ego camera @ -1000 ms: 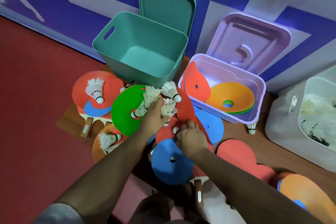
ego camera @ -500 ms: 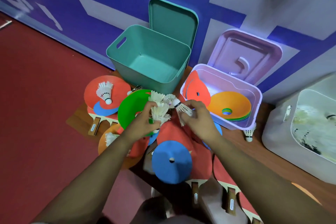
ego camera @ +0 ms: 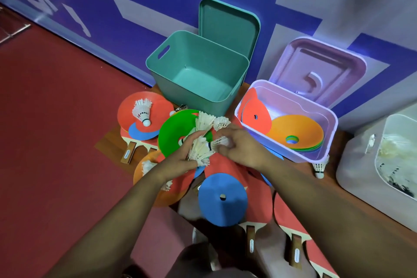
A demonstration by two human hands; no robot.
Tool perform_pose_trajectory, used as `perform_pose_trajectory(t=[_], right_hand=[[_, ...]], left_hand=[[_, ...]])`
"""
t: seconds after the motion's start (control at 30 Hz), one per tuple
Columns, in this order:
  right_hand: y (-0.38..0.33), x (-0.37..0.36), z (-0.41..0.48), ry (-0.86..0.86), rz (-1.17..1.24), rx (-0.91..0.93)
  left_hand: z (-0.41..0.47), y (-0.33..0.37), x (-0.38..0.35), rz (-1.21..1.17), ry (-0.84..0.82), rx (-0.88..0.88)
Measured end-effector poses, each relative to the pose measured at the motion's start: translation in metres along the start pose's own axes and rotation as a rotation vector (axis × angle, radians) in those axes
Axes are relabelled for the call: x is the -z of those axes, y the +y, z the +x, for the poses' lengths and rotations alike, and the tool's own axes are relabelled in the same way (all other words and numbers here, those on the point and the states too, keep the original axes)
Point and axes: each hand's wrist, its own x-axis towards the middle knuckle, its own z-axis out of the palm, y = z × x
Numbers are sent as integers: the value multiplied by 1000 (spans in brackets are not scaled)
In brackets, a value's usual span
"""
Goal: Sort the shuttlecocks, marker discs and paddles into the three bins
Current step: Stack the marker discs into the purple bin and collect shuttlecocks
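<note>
My left hand (ego camera: 181, 160) grips a bunch of white shuttlecocks (ego camera: 203, 140) above a green marker disc (ego camera: 173, 130). My right hand (ego camera: 241, 148) pinches another shuttlecock (ego camera: 222, 141) right beside that bunch. A loose shuttlecock (ego camera: 142, 111) lies on a red disc (ego camera: 128, 113) at the left, and one more shuttlecock (ego camera: 319, 168) lies by the lilac bin (ego camera: 329, 140). That bin holds orange and red discs. The teal bin (ego camera: 196, 95) holds nothing. A blue disc (ego camera: 222, 198) lies on red paddles (ego camera: 259, 205) in front of me.
A white bin (ego camera: 361, 160) with shuttlecocks inside stands at the right. Both the teal lid (ego camera: 228, 27) and the lilac lid (ego camera: 316, 70) lean against the blue and white wall behind their bins. Red floor spreads out to the left. Paddle handles (ego camera: 250, 244) point toward me.
My right hand rose from the pile with one shuttlecock and brought it against the bunch in my left hand. The camera view shifted, so the bins now sit lower in the picture.
</note>
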Motion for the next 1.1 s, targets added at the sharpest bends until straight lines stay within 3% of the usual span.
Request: perform_pose_trajectory(t=[0.13, 0.3, 0.47, 0.57, 0.7, 0.9, 1.1], right_hand=[[-8, -15, 4, -109, 83, -50], [-13, -34, 6, 44, 504, -136], [-21, -33, 16, 127, 499, -157], [-8, -26, 35, 337, 284, -240], [12, -36, 62, 151, -170, -300], [15, -60, 79, 57, -195, -444], [29, -59, 67, 256, -283, -431]], left_hand=[[-1, -3, 7, -3, -39, 35], [1, -3, 16, 19, 44, 64], [4, -17, 23, -107, 126, 50], [4, -24, 29, -216, 191, 66], [6, -29, 37, -223, 229, 77], [5, -32, 42, -243, 217, 65], [4, -34, 41, -235, 196, 40]])
